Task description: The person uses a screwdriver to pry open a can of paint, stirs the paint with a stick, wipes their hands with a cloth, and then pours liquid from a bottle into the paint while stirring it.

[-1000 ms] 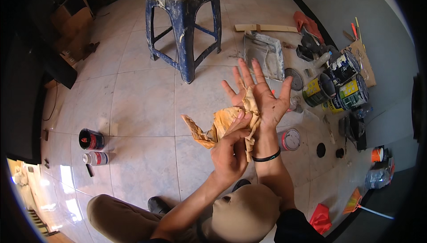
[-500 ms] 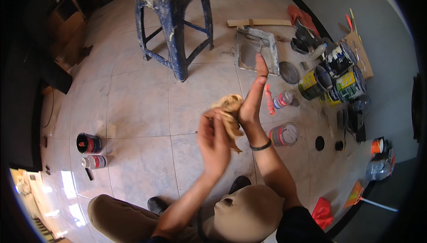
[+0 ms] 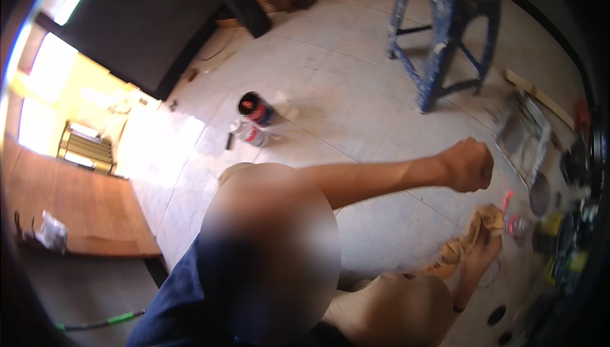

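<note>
My left forearm stretches across the view, and my left hand point(image 3: 469, 165) is closed in a fist, with nothing showing from it. Below it, by my raised knee, my right hand point(image 3: 481, 255) grips a crumpled tan cloth point(image 3: 467, 239). One end of the cloth bunches above the fingers and the rest hangs toward the knee. The two hands are apart. A blurred oval hides my upper left arm and part of my lap.
A paint-spattered blue stool point(image 3: 445, 35) stands ahead on the tiles. Beyond my hands lie a paint tray point(image 3: 524, 134), a wood strip point(image 3: 540, 99) and paint cans point(image 3: 549, 236). A dark can point(image 3: 255, 108) and white bottle point(image 3: 248, 133) stand left. A wooden tabletop point(image 3: 82, 201) is far left.
The view has swung left. My left hand has come off the cloth and closed into a fist; my right hand, flat and upright before, now grips the cloth lower down.
</note>
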A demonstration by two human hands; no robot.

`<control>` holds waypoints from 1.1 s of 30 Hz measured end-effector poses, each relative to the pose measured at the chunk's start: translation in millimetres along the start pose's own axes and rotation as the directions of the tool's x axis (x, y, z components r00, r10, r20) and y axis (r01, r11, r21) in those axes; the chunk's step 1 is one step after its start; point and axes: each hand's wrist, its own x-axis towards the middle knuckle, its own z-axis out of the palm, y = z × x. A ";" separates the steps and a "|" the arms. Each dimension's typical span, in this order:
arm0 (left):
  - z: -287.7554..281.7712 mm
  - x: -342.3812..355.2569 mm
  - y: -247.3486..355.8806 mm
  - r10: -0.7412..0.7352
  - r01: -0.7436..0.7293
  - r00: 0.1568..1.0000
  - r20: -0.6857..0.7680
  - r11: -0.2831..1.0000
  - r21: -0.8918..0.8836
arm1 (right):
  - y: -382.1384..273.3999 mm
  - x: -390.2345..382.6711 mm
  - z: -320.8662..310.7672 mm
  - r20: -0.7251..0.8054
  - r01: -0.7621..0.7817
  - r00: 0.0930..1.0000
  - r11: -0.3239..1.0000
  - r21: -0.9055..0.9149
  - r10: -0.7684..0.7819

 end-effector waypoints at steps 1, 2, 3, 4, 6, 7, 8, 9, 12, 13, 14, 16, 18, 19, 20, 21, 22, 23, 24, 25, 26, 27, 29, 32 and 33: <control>-28.2 -4.3 -1.1 -0.029 0.028 1.000 0.006 0.999 0.032 | -1.0 -3.3 3.1 -0.105 -0.113 0.991 0.941 -0.320 0.084; -66.1 -12.8 3.1 -0.164 0.151 0.982 0.089 0.980 0.131 | -1.6 -2.1 10.4 -0.041 0.019 0.998 0.869 -0.495 -0.045; -103.9 -22.5 4.8 -0.243 0.222 0.955 0.170 0.966 0.134 | -2.6 2.5 13.0 0.038 0.157 0.984 0.744 -0.650 -0.175; -140.8 -41.0 1.2 -0.317 0.316 0.921 0.227 0.948 0.040 | 4.0 5.3 13.4 0.062 0.169 0.984 0.756 -0.633 -0.168; -200.5 -84.9 2.9 -0.429 0.479 0.875 0.226 0.835 -0.269 | 15.1 15.0 -6.1 0.044 -0.001 0.996 0.507 -0.862 0.077; -226.5 -115.1 -6.6 -0.427 0.479 0.874 0.233 0.676 -0.560 | 11.7 19.8 -5.4 0.044 0.005 0.997 0.506 -0.863 0.066; -243.0 -145.5 -11.6 -0.445 0.406 0.872 0.206 0.422 -0.810 | 6.8 24.9 0.4 0.104 0.004 0.978 0.477 -0.879 0.183; -258.4 -179.3 -13.7 -0.439 0.307 0.889 0.129 0.364 -0.879 | 6.2 28.7 9.5 0.169 0.015 0.939 0.455 -0.890 0.299; -291.1 -272.1 -36.4 -0.400 0.130 0.916 0.024 0.240 -0.962 | 14.5 37.1 0.5 0.158 0.150 0.890 0.051 -0.987 0.428; -296.9 -297.1 -46.1 -0.341 0.080 0.940 0.025 0.148 -0.986 | 5.9 41.2 8.0 0.071 0.131 0.897 -0.109 -0.985 0.436; -298.5 -315.2 -43.2 -0.451 0.044 0.892 -0.037 0.167 -0.985 | -21.9 53.1 30.8 0.087 0.183 0.871 -0.155 -0.971 0.484; -325.5 -372.5 -69.7 -0.486 0.052 0.859 -0.161 0.396 -0.917 | -52.5 67.2 76.7 0.107 0.267 0.826 -0.216 -0.939 0.554; -337.9 -436.2 -93.1 -0.570 0.151 0.712 -0.410 0.695 -0.703 | -70.4 75.8 128.6 0.401 0.392 0.831 0.106 -0.914 0.385; -339.8 -463.4 -111.1 -0.604 0.210 0.584 -0.543 0.758 -0.617 | -91.3 81.7 170.9 0.471 0.448 0.781 0.158 -0.880 0.411; -335.6 -490.0 -135.5 -0.595 0.225 0.480 -0.645 0.794 -0.564 | -109.7 82.0 222.2 0.537 0.492 0.726 0.221 -0.842 0.430; -325.3 -516.9 -162.3 -0.568 0.263 0.366 -0.738 0.823 -0.503 | -118.7 69.1 278.9 0.612 0.487 0.709 0.384 -0.784 0.350; -314.4 -551.3 -185.3 -0.555 0.248 0.346 -0.756 0.831 -0.497 | -119.6 52.3 340.0 0.674 0.470 0.694 0.550 -0.690 0.253; -291.9 -579.8 -208.5 -0.543 0.222 0.326 -0.774 0.840 -0.496 | -115.4 47.4 389.1 0.729 0.494 0.610 0.570 -0.657 0.311; -264.7 -597.8 -227.5 -0.517 0.353 0.396 -0.759 0.849 -0.394 | -106.1 41.1 437.8 0.771 0.509 0.517 0.591 -0.626 0.372; -237.2 -604.6 -243.2 -0.496 0.457 0.471 -0.730 0.844 -0.280 | -104.3 25.8 488.1 0.803 0.572 0.455 0.565 -0.595 0.385; -214.9 -610.3 -259.0 -0.501 0.518 0.511 -0.698 0.828 -0.214 | -87.2 8.1 532.4 0.893 0.675 0.363 0.585 -0.450 0.267; -191.9 -611.0 -274.8 -0.505 0.564 0.542 -0.671 0.811 -0.155 | -69.4 -13.6 576.1 0.935 0.738 0.296 0.574 -0.354 0.196; -156.1 -604.4 -307.8 -0.569 0.560 0.402 -0.717 0.772 -0.299 | -39.4 -56.7 657.3 0.923 0.831 0.189 0.447 -0.332 0.334; -150.7 -555.5 -331.3 -0.518 0.505 0.358 -0.777 0.808 -0.305 | 15.5 -87.0 704.5 0.920 0.919 0.175 0.277 -0.280 0.350; -150.6 -546.1 -332.9 -0.530 0.488 0.341 -0.777 0.806 -0.336 | 32.5 -92.9 711.9 0.893 0.923 0.192 0.233 -0.306 0.408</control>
